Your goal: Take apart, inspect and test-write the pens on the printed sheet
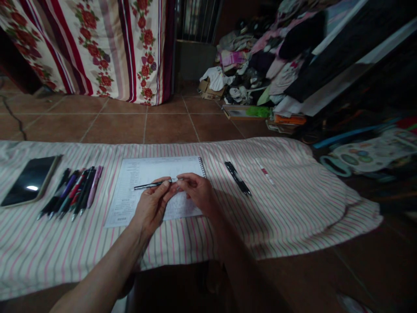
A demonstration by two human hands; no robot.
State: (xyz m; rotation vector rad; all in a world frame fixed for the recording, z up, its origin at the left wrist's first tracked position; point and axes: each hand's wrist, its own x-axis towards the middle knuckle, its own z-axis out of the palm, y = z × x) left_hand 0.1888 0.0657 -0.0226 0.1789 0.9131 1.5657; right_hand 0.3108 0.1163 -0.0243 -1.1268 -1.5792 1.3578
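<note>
A dark pen (148,185) lies level above an open spiral notebook (130,174), its dark end pointing left. My left hand (154,200) is closed around the pen's middle. At its right end, my right hand (195,187) pinches a pale, clear-looking part, too small to make out well. The page under my hands carries print and faint marks, partly hidden by my fingers. To the right of the notebook, two black pens (237,178) lie side by side on the striped cloth. Further right is a thin white stick with a red band (265,171).
On the left, several pens (74,191) lie in a bunch beside a dark-screened phone (31,180). A striped cloth (293,208) covers the table. Beyond are a floral curtain (114,52), a heap of clothes (260,61) and a tiled floor (166,126).
</note>
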